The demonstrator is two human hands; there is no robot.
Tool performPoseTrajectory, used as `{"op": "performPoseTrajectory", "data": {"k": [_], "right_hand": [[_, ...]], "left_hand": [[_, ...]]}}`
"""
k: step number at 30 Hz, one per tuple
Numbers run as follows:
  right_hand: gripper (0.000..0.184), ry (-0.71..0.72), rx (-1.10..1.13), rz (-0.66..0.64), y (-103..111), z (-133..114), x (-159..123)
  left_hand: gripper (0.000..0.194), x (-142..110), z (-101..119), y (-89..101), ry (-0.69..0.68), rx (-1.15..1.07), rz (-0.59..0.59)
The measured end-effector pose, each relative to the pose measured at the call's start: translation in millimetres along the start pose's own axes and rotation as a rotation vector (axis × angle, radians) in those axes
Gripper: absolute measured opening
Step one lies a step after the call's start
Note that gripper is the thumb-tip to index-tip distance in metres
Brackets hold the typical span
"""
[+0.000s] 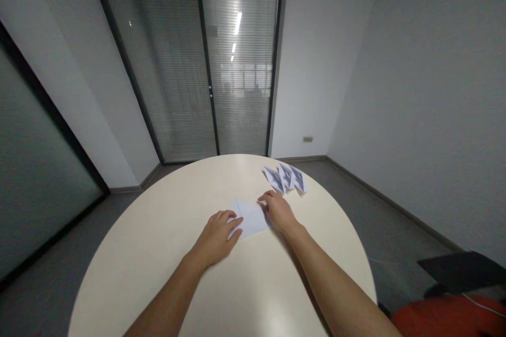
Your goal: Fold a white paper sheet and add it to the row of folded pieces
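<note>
White paper sheet lies flat on the pale round desk, between the person's two hands and nearer to them than the desk's far edge. Its far side comes to a point, a faint crease line runs inward from there, and its near edge is straight, so some folding appears to be done on it already. The left hand rests over the sheet's left side, its grip spread, with the thumb apart from the fingers and paper showing between them; it seems to steady the sheet rather than pinch it. The right hand is at the sheet's right side, fingers bent and the forefinger reaching toward the far right corner; whether its grip pinches the edge or only presses there, I cannot tell, since the thumb is hidden. Beyond the right hand, near the desk's far right edge, three folded paper pieces stand close together in a row: a left piece, a middle piece and a right piece. Judging by their raised, angular shapes, those three are folded much further, while the flat sheet looks to be at an early stage, lacking such form.
</note>
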State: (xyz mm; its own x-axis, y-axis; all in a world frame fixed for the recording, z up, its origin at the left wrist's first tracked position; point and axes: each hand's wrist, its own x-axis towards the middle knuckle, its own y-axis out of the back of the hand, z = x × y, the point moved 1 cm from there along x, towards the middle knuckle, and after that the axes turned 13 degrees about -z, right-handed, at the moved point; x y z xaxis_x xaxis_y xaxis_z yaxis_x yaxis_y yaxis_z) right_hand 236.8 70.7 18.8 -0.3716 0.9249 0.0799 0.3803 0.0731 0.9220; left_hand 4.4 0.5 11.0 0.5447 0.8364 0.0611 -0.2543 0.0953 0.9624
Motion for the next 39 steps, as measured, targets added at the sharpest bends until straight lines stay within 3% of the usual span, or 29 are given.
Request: {"op": "performPoseTrajectory", "data": {"k": [5, 11, 15, 20, 26, 39], "right_hand": [[0.035, 0.059, -0.025, -0.015, 3.2, -28.2, -7.1], [0.035, 0.193, -0.06, -0.135, -14.0, -65.3, -22.4], [0.039, 0.201, -0.1, -0.192, -18.5, -62.2, -22.9], [0.032, 0.158, -0.074, -0.211, -7.2, -53.3, -22.1], [0.031, 0.159, -0.134, -0.246, 0.2, -59.2, -27.9], [0.03, 0.139, -0.242, -0.158, -9.3, -56.1, -23.4]], "left_hand": [[0.037, 0.8, 1.2, -3.8, 0.002, 0.017, 0.012], [0.038, 6.1, 3.4, -5.4, 0.024, 0.085, 0.03], [0.041, 7.6, 2.1, -6.5, 0.068, 0.091, 0.016], [0.041, 8.8, -0.6, -7.8, 0.083, 0.082, 0.002], [0.039, 11.0, 3.2, -7.8, 0.12, 0.11, 0.032], [0.041, 11.9, 6.9, -6.8, 0.161, 0.074, -0.011]]}}
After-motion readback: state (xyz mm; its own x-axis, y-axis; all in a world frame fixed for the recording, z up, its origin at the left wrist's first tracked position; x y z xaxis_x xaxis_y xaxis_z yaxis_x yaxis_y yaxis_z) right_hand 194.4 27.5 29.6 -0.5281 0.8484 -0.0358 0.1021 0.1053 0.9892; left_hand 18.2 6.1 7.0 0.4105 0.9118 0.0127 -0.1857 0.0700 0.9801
